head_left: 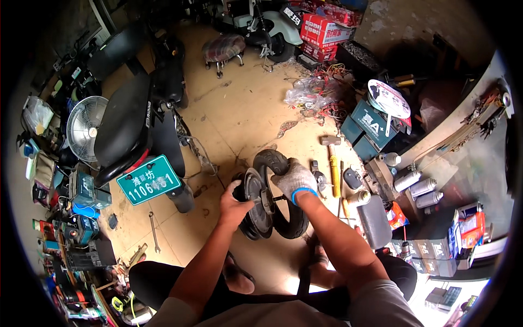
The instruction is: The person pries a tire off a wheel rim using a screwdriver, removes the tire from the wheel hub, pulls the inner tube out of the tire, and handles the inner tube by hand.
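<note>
My bare left hand (235, 206) grips the dark metal wheel rim and hub (254, 191), which stands on edge; something pale shows at its fingertips. My right hand (291, 180), in a grey glove with a blue cuff, is closed on the upper side of a black tyre (269, 158). The tyre stands tilted just right of the rim, with a gap showing the axle between them. A yellow-handled sledgehammer (334, 171) lies to the right, beside screwdrivers and other small tools. A long wrench (154, 231) lies at the left.
A parked scooter (122, 120) and a fan (81, 128) are at the left, beside cluttered shelves. Tangled wires (321, 92), batteries (365, 128), spray cans (422, 188) and boxes line the right. A wheeled stool (223, 49) and another scooter stand at the back.
</note>
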The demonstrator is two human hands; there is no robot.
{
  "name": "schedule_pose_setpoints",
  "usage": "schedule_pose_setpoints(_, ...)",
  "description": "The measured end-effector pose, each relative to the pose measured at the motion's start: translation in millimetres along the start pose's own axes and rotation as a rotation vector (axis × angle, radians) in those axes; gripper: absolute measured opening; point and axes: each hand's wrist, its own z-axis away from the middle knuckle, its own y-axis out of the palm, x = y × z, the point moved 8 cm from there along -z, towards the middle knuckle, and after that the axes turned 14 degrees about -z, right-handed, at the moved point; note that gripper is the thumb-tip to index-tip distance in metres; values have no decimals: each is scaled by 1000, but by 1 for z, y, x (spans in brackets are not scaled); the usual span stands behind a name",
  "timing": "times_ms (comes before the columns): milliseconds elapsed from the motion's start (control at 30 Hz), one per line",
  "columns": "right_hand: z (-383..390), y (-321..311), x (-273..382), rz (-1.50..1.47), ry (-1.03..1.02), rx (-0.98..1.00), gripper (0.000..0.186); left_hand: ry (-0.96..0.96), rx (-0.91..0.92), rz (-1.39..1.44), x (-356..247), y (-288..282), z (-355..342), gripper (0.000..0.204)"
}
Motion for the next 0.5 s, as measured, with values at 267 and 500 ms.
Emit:
schedule_pose_setpoints(267,16,-10,-16,-50,-16,-38,62,299,97,-413,-36,-4,28,71)
schedule_pose_setpoints(500,17,-11,-20,-95,-11,-66,60,354,149,-621,-22,-21,34,86)
